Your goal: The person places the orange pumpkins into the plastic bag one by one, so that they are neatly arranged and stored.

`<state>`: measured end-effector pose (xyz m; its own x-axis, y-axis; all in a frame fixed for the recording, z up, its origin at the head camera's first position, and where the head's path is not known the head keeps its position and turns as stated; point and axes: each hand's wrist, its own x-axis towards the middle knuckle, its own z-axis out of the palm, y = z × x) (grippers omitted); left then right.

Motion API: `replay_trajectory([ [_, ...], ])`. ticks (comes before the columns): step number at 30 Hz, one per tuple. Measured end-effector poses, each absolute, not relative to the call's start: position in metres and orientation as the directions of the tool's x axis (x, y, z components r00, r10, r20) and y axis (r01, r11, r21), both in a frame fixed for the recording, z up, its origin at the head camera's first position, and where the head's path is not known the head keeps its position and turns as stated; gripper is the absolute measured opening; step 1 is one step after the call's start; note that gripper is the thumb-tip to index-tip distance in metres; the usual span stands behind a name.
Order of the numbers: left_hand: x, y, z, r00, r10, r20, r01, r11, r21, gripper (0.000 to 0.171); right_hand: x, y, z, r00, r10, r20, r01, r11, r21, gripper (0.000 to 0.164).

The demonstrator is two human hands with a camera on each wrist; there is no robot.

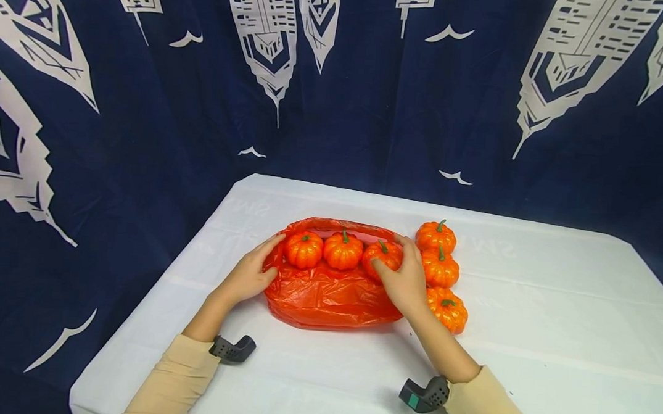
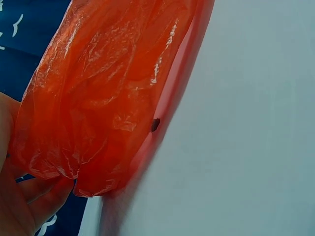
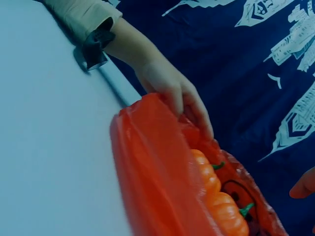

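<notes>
A red plastic bag (image 1: 333,300) lies on the table with its mouth open, and three small orange pumpkins sit in a row in it. These are the left pumpkin (image 1: 303,250), the middle pumpkin (image 1: 343,252) and the right pumpkin (image 1: 375,256). My left hand (image 1: 253,271) holds the bag's left end, thumb in front and fingers behind; the left wrist view shows the bag (image 2: 108,98) between them. My right hand (image 1: 408,281) grips the right pumpkin, its thumb across the front. In the right wrist view only a fingertip (image 3: 304,184) of it shows clearly.
Three more pumpkins stand just right of the bag: a far one (image 1: 436,237), a middle one (image 1: 440,268) and a near one (image 1: 448,311), partly behind my right hand and wrist. A white cloth (image 1: 554,315) covers the table. Behind hangs a dark blue printed curtain (image 1: 357,121).
</notes>
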<state>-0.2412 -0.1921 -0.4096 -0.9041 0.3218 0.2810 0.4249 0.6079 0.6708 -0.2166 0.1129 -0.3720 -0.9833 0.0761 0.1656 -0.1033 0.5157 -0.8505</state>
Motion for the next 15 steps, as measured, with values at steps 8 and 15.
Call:
replay_trajectory([
  [8,-0.242,-0.192,-0.411,-0.899,0.325,0.294,0.437,0.607,0.664,0.069,-0.220,0.144,-0.347,-0.989,0.019,0.150,-0.117,0.528,-0.841,0.053],
  [15,-0.242,-0.192,-0.411,-0.901,0.321,0.290,0.431,0.612,0.663,0.068,-0.228,0.169,-0.328,-0.991,-0.015,0.134,-0.120,0.551,-0.826,0.051],
])
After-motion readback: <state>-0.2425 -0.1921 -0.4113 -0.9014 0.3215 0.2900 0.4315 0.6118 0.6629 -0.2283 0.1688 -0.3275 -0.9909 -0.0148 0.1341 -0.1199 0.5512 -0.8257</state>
